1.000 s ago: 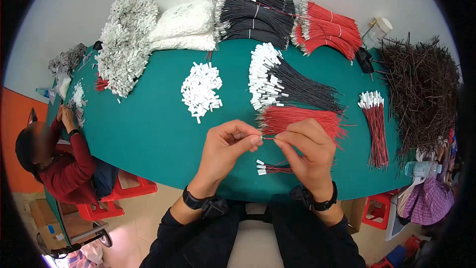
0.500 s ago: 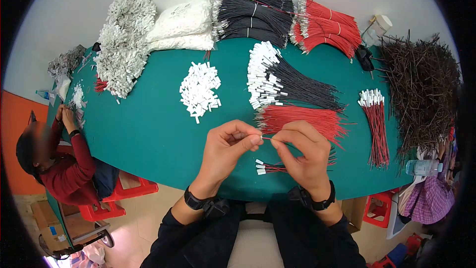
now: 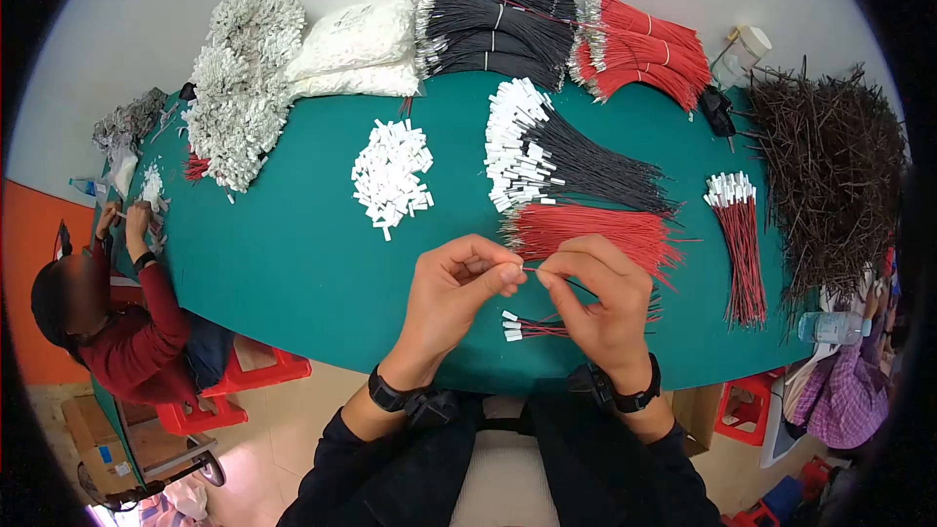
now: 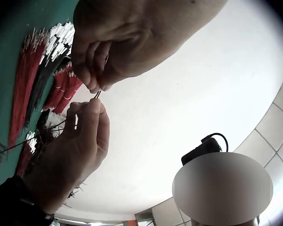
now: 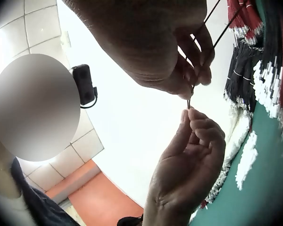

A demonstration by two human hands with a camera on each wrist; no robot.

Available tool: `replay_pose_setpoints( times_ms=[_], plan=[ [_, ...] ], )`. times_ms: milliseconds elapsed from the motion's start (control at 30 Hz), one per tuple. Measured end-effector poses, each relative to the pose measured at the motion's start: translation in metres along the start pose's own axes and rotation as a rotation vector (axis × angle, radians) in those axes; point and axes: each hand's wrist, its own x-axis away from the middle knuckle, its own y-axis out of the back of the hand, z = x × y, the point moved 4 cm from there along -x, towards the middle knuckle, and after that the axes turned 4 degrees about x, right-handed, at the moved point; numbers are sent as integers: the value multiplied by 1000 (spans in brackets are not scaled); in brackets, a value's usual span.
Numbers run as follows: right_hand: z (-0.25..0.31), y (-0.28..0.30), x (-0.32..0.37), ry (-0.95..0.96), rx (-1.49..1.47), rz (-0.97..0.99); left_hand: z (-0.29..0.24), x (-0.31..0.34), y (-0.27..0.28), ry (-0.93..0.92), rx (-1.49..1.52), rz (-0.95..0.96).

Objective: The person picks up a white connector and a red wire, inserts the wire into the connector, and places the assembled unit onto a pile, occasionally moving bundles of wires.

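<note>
Near the front of the table, the left hand [image 3: 444, 298] pinches a small white piece between thumb and forefinger. Facing it, the right hand [image 3: 607, 307] pinches thin wires [image 5: 220, 35] just beside that piece; in the right wrist view two wires run between the fingertips. The piece itself is mostly hidden by the fingers. Beneath the right hand lie a few red and black wires with white connectors [image 3: 512, 326]. Beyond the hands are loose red wires [image 3: 590, 234], black wires with white ends [image 3: 595, 171] and a pile of white connectors [image 3: 392, 174].
Bundled black wires [image 3: 503, 29], bundled red wires [image 3: 644, 49], white bags [image 3: 356, 44] and a large white heap [image 3: 239, 88] line the back. At right are a finished-looking red bundle [image 3: 742, 254], a dark tangle [image 3: 825, 176] and a bottle [image 3: 832, 328]. Another person [image 3: 127, 342] sits at left.
The left hand has shifted slightly right, and the fingertips of both hands are closer together. At far left, the other person's hands have moved apart.
</note>
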Motion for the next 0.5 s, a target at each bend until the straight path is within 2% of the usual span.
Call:
replay_pose_setpoints(
  times_ms=[67,100,167,200,233,300,333,367,467,500],
  plan=[
    [0,3,1,-4,-4,1,1,-1,1,8,4,19],
    [-3,3,2,-84,-38,62,2,-1,2,7,4,20],
    [-10,5,8,-244,-108,185,9,0,6,17,-183,18],
    [-14,11,10,-243,-107,186,13,1,8,22,-275,16],
    [-21,13,16,-260,-22,332,18,3,12,21,-275,15],
    [-37,15,26,-290,155,624,27,6,11,-124,-604,178],
    [-41,17,27,-289,160,622,29,7,7,-199,-767,261],
    [-46,19,25,-238,226,570,28,3,6,-203,-767,267],
    [-59,16,21,-143,352,472,11,-16,2,-381,-970,182],
    [-66,14,13,-128,388,380,10,-29,1,-384,-970,180]
  ],
)
